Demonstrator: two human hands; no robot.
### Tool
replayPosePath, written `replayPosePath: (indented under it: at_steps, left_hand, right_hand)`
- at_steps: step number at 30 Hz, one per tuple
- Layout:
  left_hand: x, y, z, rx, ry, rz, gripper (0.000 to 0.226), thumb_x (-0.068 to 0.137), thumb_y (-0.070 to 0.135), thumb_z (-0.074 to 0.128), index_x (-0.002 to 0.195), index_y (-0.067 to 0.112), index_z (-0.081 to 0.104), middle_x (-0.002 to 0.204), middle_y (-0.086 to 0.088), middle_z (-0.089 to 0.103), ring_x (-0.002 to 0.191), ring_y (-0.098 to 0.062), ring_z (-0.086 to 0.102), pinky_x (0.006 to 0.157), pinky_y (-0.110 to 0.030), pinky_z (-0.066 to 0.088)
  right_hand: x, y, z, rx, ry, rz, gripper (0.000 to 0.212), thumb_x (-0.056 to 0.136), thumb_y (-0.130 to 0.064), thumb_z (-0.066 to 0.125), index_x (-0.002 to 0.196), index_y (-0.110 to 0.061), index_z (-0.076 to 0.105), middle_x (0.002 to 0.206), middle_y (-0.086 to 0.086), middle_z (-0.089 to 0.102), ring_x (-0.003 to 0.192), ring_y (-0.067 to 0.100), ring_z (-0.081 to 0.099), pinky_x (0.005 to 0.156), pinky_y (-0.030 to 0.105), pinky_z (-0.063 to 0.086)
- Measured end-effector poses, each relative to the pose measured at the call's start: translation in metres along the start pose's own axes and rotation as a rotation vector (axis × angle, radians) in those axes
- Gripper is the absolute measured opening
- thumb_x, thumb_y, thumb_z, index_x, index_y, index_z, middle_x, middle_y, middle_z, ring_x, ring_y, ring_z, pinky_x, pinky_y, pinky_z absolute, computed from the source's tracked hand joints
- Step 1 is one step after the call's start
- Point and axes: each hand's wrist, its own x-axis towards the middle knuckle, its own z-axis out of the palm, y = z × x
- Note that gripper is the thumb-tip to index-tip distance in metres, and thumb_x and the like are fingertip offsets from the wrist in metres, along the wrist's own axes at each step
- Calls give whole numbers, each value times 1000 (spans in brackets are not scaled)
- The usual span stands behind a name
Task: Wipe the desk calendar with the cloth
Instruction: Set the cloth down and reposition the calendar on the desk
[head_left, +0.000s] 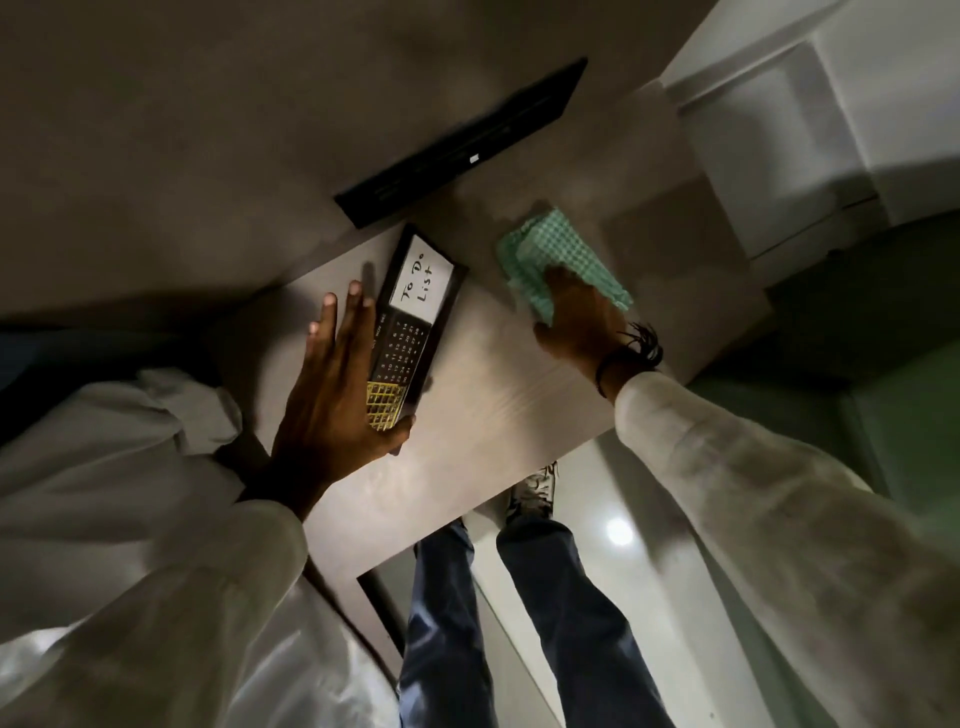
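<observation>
The desk calendar (415, 317) is a long black board with a white "To Do List" panel, a dark date grid and a gold grid at its near end. It lies on the pale wooden table (498, 405). My left hand (332, 384) rests against its left edge, fingers spread and thumb hooked under the near end. To the right, a green checked cloth (545, 249) lies on the table. My right hand (582, 322) presses on the cloth's near part, fingers curled into it. Cloth and calendar are apart.
A black flat device (462, 145), like a closed laptop, lies beyond the calendar at the table's far side. A white cabinet (810, 119) stands at the upper right. My legs and a shoe (535, 488) show below the table's near edge on a glossy floor.
</observation>
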Motion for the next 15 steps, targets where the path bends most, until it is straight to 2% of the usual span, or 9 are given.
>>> replayPosePath:
  at_steps: [1,2,4,7,9,10,12,14,15]
  left_hand:
    - [1,0,0,8,9,17,134,74,57,86,167,0,7,177,-17,3,164,-41,5,131,-56,17]
    - [1,0,0,16,18,24,133,75,58,85,167,0,9,177,-18,4,164,-42,7,130,-60,20]
    - [-3,3,-1,22,14,-11,131,75,59,84,167,1,10,177,-20,6,163,-44,9,127,-65,24]
    - [-20,11,-12,-70,8,-183,125,79,65,76,167,2,13,176,-22,8,163,-44,8,129,-61,17]
    - [-32,18,-23,-209,45,-353,117,84,68,65,168,6,13,177,-19,5,164,-40,4,131,-53,7]
    - [-37,25,-28,-283,73,-449,113,87,69,60,168,8,12,178,-16,2,165,-37,1,132,-48,2]
    - [-49,40,-29,-494,154,-729,107,90,67,53,169,11,9,178,-13,2,165,-32,-1,133,-44,-3]
    - [-51,51,-25,-886,292,-1123,114,83,76,51,169,14,9,178,-11,9,165,-28,8,135,-48,6]
    - [-48,55,-25,-1113,340,-1328,123,76,84,51,169,16,9,178,-10,13,165,-26,14,134,-48,10]
  right_hand:
    - [1,-2,4,-36,-93,20,80,88,-25,64,155,-11,23,163,15,27,151,33,26,122,46,32]
    - [2,-5,6,-43,-110,41,84,87,-32,65,155,-10,22,163,16,27,151,33,26,121,46,33]
    - [-2,-17,0,20,-31,65,79,87,-35,62,153,-10,27,153,18,44,141,37,42,112,46,44]
    - [-8,-45,-20,174,17,56,64,89,-37,57,147,-12,43,137,17,61,128,36,57,105,40,47]
    - [-1,-72,-35,340,-7,74,52,87,-42,52,129,-12,60,134,16,64,127,34,57,104,34,43]
    - [4,-84,-40,370,-36,82,44,90,-40,52,122,-13,63,134,17,63,128,34,55,103,33,41]
    - [13,-113,-47,380,-157,55,41,102,-25,44,136,-3,54,146,20,52,137,34,47,112,34,33]
    - [22,-135,-47,395,-218,7,43,107,-15,34,146,2,40,154,23,41,143,35,40,120,38,25]
    - [26,-141,-43,423,-260,21,44,107,-21,33,145,0,42,153,24,42,141,37,41,120,41,28]
